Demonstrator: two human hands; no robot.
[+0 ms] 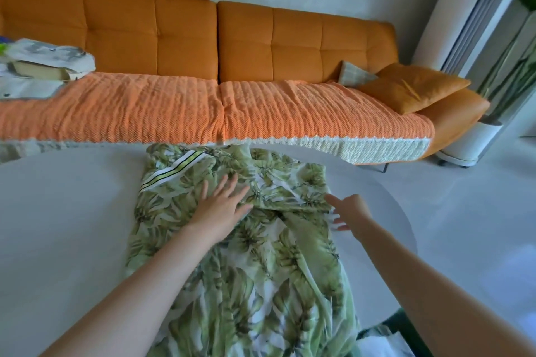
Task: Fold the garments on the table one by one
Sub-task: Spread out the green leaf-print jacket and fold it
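My left hand point(223, 206) lies flat, fingers spread, on the leaf-print garment point(261, 264), which stretches across the table point(72, 226). My right hand point(348, 210), fingers loose and gripping nothing, touches the garment's right edge. Beyond the table stands the sofa point(261, 46), with stacked clothes point(43, 64) at its left and a cushion point(414, 87) at its right.
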